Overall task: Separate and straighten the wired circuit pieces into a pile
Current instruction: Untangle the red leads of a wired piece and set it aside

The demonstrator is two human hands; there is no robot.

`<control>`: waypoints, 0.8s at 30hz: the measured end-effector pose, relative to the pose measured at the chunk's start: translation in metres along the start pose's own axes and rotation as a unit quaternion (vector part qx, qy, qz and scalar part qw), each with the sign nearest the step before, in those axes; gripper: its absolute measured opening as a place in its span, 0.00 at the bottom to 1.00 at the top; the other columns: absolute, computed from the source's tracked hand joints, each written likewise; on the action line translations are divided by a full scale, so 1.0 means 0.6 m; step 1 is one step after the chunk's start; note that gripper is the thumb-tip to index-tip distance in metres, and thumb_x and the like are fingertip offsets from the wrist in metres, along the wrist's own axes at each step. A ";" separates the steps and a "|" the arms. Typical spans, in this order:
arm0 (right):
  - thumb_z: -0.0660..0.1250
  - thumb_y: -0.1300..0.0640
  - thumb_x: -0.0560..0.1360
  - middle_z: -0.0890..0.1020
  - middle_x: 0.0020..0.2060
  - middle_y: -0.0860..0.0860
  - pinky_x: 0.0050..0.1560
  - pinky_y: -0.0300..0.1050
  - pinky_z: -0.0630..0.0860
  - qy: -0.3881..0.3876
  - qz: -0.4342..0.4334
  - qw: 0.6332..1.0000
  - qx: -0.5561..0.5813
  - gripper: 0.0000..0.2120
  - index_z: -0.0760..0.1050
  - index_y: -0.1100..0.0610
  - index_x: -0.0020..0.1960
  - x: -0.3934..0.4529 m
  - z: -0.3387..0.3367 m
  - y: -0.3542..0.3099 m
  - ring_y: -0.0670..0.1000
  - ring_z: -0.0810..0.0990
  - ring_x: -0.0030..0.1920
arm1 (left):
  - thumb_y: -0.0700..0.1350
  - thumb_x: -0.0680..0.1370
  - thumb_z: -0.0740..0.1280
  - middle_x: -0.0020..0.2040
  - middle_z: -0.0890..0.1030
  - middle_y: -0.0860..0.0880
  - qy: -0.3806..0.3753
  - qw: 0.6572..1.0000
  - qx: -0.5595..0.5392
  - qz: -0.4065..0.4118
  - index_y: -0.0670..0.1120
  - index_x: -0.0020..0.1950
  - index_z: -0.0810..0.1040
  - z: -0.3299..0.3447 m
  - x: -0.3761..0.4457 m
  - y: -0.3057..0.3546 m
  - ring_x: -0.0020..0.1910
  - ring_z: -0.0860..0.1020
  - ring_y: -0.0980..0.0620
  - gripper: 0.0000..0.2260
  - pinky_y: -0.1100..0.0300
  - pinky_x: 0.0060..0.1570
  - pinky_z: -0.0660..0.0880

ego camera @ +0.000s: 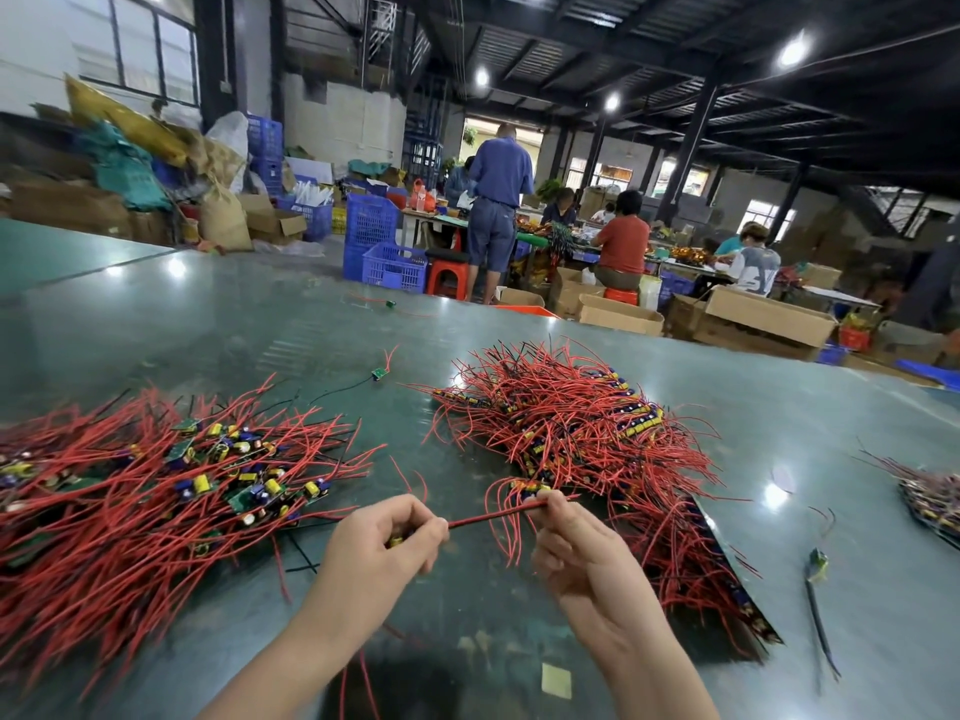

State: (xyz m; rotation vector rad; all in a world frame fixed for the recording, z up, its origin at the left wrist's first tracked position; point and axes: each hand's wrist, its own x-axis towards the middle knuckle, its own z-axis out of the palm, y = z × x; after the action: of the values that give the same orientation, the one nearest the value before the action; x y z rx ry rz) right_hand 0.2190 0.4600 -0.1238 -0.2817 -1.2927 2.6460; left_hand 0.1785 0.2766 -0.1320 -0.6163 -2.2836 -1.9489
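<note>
Left hand [400, 537] pinching small yellow-capacitor circuit board, right hand [566, 532] pinching its red insulated wires [493, 516], stretched taut above glossy green table [779, 407]. Slide right pinch outward along wires, then drop onto aligned right pile [587, 433], not tangled left heap [156, 485].

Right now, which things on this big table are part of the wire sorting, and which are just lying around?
Part of the job:
- left hand holding the circuit piece
- right hand pinching its red wires
- tangled heap
- left heap

Just lying around:
- blue crates
- cardboard boxes
- red stool
- yellow scrap
</note>
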 end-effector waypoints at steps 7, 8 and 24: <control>0.83 0.61 0.52 0.78 0.30 0.52 0.20 0.32 0.60 -0.030 0.041 0.992 0.118 0.16 0.80 0.62 0.35 -0.002 0.001 -0.010 0.41 0.60 0.20 | 0.37 0.76 0.65 0.24 0.74 0.51 -0.052 0.996 -0.054 -0.041 0.42 0.35 0.78 0.004 -0.005 0.014 0.21 0.66 0.62 0.10 0.73 0.24 0.62; 0.84 0.62 0.49 0.78 0.29 0.51 0.20 0.32 0.60 -0.040 0.041 0.989 0.134 0.17 0.81 0.62 0.34 -0.004 0.000 -0.011 0.41 0.60 0.20 | 0.38 0.77 0.65 0.25 0.74 0.51 -0.064 0.993 -0.079 -0.061 0.41 0.35 0.78 0.003 -0.005 0.016 0.19 0.65 0.62 0.10 0.73 0.22 0.60; 0.71 0.55 0.63 0.77 0.25 0.49 0.26 0.31 0.63 0.107 -0.154 0.971 -0.151 0.09 0.84 0.59 0.38 -0.009 -0.016 -0.035 0.42 0.64 0.24 | 0.63 0.73 0.60 0.23 0.71 0.56 -0.232 0.967 0.041 -0.096 0.54 0.30 0.77 -0.005 0.002 -0.005 0.23 0.66 0.62 0.19 0.70 0.25 0.61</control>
State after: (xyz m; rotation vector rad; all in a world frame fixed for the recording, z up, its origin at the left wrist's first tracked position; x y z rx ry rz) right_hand 0.2285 0.4788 -0.1122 -0.3638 -1.5235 2.1000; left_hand 0.1755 0.2735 -0.1337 -0.9631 -2.7752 -1.9386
